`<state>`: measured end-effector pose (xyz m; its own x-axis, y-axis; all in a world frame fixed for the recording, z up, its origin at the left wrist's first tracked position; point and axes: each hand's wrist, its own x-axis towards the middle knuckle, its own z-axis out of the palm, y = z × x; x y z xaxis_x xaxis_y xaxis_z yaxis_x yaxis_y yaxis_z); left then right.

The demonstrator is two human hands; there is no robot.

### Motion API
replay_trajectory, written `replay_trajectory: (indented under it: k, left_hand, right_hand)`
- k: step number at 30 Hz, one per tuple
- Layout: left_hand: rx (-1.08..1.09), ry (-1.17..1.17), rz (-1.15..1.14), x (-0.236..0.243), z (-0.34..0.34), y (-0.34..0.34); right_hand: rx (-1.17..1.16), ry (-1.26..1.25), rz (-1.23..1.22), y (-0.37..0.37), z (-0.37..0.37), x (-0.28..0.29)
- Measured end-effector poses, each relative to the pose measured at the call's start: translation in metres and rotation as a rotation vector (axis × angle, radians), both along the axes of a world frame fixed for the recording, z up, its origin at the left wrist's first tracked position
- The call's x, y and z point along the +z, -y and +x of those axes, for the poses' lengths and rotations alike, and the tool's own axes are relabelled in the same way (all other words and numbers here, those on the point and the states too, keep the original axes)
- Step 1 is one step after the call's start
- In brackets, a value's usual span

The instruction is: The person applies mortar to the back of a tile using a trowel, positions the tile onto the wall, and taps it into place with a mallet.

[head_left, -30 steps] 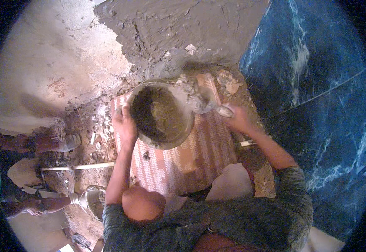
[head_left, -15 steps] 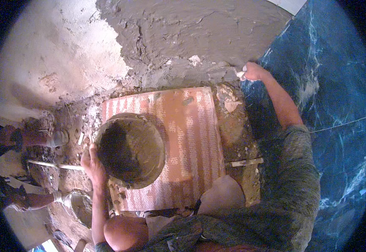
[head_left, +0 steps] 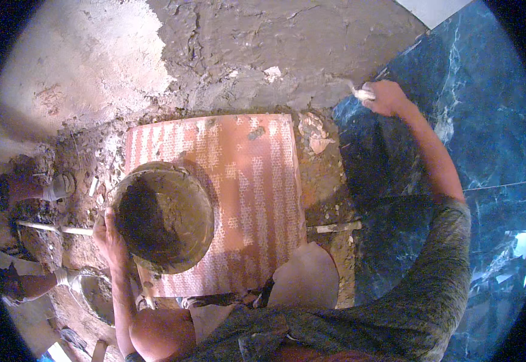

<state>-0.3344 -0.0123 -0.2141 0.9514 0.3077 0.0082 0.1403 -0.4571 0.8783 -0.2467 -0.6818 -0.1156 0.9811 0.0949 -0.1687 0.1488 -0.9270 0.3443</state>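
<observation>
Round bucket (head_left: 184, 226) and trowel (head_left: 364, 94), in hand

Left hand (head_left: 112, 238), grasping bucket at left rim; bucket over left part of striped sheet (head_left: 263, 241); right hand (head_left: 391, 98), clenched around pale trowel handle, at grey-coated wall (head_left: 299, 36).

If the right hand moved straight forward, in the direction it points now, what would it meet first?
Probably the grey plaster, with the pale-handled tool in the right hand leading. Depth is unclear here, so the tool may already touch it.
</observation>
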Motion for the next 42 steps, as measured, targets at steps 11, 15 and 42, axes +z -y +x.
replay_trajectory:
  k: [11,15,42]
  left_hand:
    - [0.053,-0.091,-0.050,0.002,-0.001,-0.005]
    - [0.051,-0.151,-0.030,-0.008,0.002,-0.017]
    - [0.144,0.011,-0.039,-0.008,0.007,-0.012]
  right_hand:
    - [0.062,-0.135,-0.137,-0.095,0.065,-0.022]
    - [0.096,-0.005,-0.072,-0.107,0.068,-0.006]
    - [0.138,0.287,-0.180,-0.040,0.008,-0.025]
